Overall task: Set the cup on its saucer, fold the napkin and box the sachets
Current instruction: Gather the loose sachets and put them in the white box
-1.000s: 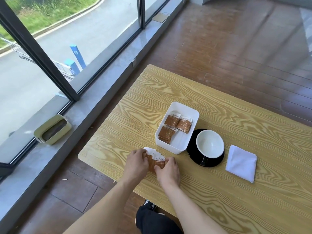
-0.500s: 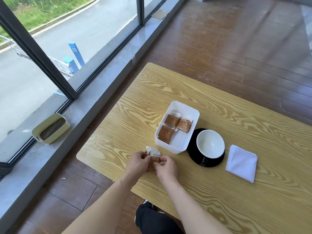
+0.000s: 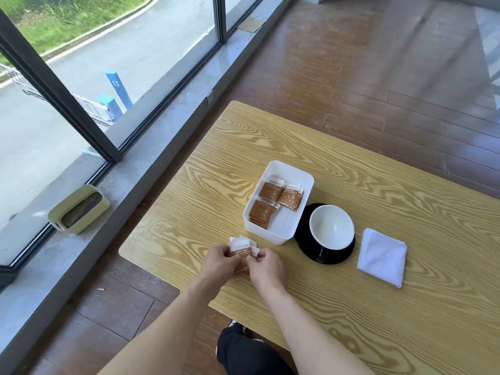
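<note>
My left hand (image 3: 217,262) and my right hand (image 3: 267,269) together pinch a small bunch of brown-and-white sachets (image 3: 240,249), held just above the table near its front left corner. A white rectangular box (image 3: 299,173) stands beyond them with several more sachets (image 3: 273,201) lying inside. Right of the box, a white cup (image 3: 331,228) sits on a black saucer (image 3: 305,239). A folded white napkin (image 3: 382,257) lies flat to the right of the saucer.
The wooden table (image 3: 351,320) ends close to my hands on the left and front. A stone sill (image 3: 151,147) and large windows run along the left, with a pale green container (image 3: 78,209) on the sill. Wooden floor lies beyond.
My hands have gathered the loose sachets from the table surface and lifted them slightly, drawing closer together around the bunch. Box, cup, saucer and napkin have not moved.
</note>
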